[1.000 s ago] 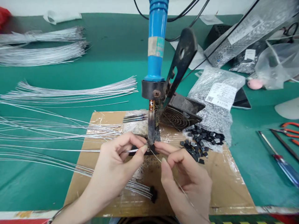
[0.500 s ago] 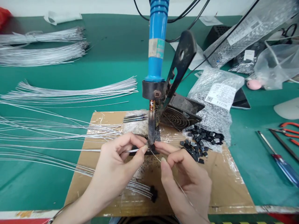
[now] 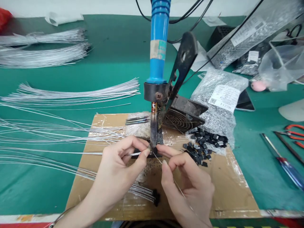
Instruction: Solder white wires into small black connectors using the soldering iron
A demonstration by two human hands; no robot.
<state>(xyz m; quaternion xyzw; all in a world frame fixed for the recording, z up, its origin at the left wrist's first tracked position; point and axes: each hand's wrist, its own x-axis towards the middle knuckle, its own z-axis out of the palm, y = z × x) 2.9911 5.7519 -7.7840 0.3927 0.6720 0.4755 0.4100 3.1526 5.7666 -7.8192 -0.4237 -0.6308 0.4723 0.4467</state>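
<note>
A blue-handled soldering iron (image 3: 160,41) stands tip down, clamped in a black metal stand (image 3: 184,57). My left hand (image 3: 125,161) pinches a thin grey wire (image 3: 92,153) just left of the iron's tip. Between thumb and fingers of my right hand (image 3: 190,177) runs a fine strand of solder wire (image 3: 178,186), its upper end reaching the tip. A small black connector (image 3: 155,150) sits at the tip between my fingertips, partly hidden. Below my left hand lie several wires with black connectors (image 3: 155,198) at their ends.
Cardboard (image 3: 228,190) covers the work area. Loose black connectors (image 3: 199,148) lie by a labelled plastic bag (image 3: 218,91), near a small fan (image 3: 184,118). Wire bundles (image 3: 78,95) spread at left. A screwdriver (image 3: 285,164) and orange-handled pliers (image 3: 294,133) rest at right.
My right hand has shifted very slightly left and down with the solder wire. The soldering iron and stand have tilted or moved a little left. My left hand stays put.
</note>
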